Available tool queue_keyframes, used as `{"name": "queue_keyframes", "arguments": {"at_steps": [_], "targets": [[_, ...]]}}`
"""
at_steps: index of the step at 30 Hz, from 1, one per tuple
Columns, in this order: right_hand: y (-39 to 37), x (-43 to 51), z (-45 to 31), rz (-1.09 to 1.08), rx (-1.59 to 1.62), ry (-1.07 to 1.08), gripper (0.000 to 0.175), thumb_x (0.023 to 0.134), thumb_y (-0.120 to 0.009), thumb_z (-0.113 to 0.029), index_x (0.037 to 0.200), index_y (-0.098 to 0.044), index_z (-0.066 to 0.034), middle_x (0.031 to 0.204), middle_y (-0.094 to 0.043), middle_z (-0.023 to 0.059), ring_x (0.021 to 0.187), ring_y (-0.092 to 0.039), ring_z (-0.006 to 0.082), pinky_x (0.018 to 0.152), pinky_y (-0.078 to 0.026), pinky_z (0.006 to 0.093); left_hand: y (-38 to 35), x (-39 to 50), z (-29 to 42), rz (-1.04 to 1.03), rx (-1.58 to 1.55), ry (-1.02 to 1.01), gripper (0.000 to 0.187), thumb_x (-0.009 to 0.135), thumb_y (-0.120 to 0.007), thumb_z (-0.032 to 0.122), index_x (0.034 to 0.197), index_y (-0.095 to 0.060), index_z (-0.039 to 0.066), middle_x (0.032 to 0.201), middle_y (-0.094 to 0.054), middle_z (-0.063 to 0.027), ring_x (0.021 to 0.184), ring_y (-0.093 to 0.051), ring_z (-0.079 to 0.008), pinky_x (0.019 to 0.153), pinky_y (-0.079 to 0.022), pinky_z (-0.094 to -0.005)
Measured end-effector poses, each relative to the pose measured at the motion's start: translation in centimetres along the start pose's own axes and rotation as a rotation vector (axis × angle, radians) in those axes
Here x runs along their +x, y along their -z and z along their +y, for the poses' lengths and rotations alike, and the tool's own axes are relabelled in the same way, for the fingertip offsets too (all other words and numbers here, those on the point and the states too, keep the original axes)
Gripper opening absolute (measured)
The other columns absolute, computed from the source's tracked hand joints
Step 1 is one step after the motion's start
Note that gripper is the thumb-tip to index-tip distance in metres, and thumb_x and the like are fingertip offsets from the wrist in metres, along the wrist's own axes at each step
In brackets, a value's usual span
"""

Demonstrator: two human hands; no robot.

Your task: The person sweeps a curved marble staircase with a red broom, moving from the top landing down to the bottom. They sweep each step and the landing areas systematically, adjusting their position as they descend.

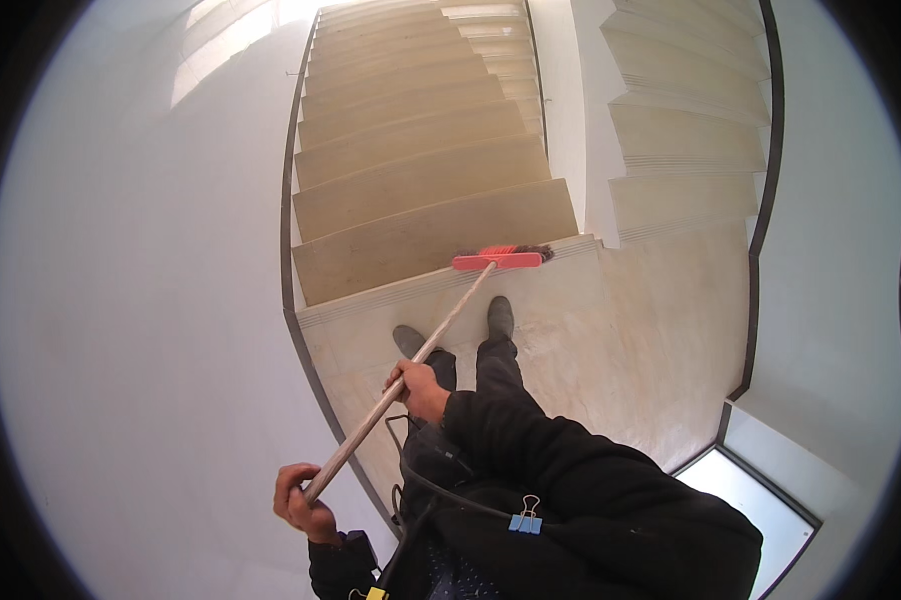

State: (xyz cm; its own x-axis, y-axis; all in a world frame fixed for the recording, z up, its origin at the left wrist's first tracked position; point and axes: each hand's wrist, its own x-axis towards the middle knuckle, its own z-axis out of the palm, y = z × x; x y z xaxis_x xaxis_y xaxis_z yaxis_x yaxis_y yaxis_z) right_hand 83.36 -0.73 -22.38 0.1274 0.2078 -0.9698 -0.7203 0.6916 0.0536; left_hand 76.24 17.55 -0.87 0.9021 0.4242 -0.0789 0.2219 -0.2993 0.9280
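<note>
A push broom with a red head (498, 261) and dark and red bristles rests at the edge of the stair landing, just right of its middle. Its long wooden handle (372, 421) slants down to the left across my body. Around the middle of the handle my right hand (419, 390) is closed, above my left leg. My left hand (304, 504) grips the handle's upper end, near the white wall. The bristles face the stairs, and whether they touch the floor cannot be made out.
A flight of beige stone stairs (420, 165) begins at the landing edge (390, 289). A second flight (687, 142) stands to the right. White walls (143, 300) with dark skirting (291, 225) border both sides. My shoes (500, 319) stand close behind the edge.
</note>
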Motion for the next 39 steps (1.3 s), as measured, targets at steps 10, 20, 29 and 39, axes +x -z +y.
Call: {"name": "queue_keyframes", "arguments": {"at_steps": [10, 20, 29, 39], "targets": [[8.1, 0.4, -10.6, 0.070, 0.284, 0.300, 0.017, 0.087, -0.053, -0.012, 0.072, -0.049, -0.0062, 0.064, -0.052, 0.0096, 0.055, -0.055, 0.0257, 0.054, -0.050, 0.0416, -8.8, 0.6, -0.4, -0.380, -0.112, 0.310, 0.033, 0.092, -0.042, 0.010, 0.106, -0.067, -0.007, 0.093, -0.067, -0.0152, 0.078, -0.066, -0.0227, 0.071, -0.058, -0.0372], [4.4, -2.2, -6.7, -0.044, 0.492, -0.048, 0.017, 0.085, -0.053, -0.012, 0.069, -0.048, -0.0080, 0.062, -0.048, 0.0071, 0.056, -0.052, 0.0252, 0.059, -0.050, 0.0453, -9.0, 2.0, 5.5, -0.219, -0.032, -0.076, 0.035, 0.084, -0.041, 0.021, 0.087, -0.065, -0.004, 0.079, -0.066, -0.0163, 0.071, -0.063, -0.0238, 0.070, -0.052, -0.0355], [10.9, -1.3, -23.9, -0.164, 0.389, 0.148, 0.026, 0.089, -0.049, -0.015, 0.065, -0.039, -0.0198, 0.055, -0.038, -0.0056, 0.046, -0.040, 0.0133, 0.052, -0.040, 0.0366, -23.2, -2.6, 7.4, -0.782, 0.177, -0.292, 0.034, 0.073, -0.051, 0.013, 0.097, -0.070, -0.001, 0.109, -0.068, -0.0222, 0.086, -0.069, -0.0351, 0.073, -0.055, -0.0383], [9.1, -7.1, -24.3, -0.275, 0.644, 0.083, 0.029, 0.085, -0.050, -0.015, 0.059, -0.038, -0.0207, 0.051, -0.036, -0.0061, 0.045, -0.041, 0.0130, 0.054, -0.040, 0.0350, -22.7, 1.6, 13.9, -0.696, 0.134, -0.323, 0.033, 0.075, -0.049, 0.008, 0.098, -0.069, -0.004, 0.105, -0.070, -0.0221, 0.090, -0.070, -0.0331, 0.080, -0.056, -0.0396]]}}
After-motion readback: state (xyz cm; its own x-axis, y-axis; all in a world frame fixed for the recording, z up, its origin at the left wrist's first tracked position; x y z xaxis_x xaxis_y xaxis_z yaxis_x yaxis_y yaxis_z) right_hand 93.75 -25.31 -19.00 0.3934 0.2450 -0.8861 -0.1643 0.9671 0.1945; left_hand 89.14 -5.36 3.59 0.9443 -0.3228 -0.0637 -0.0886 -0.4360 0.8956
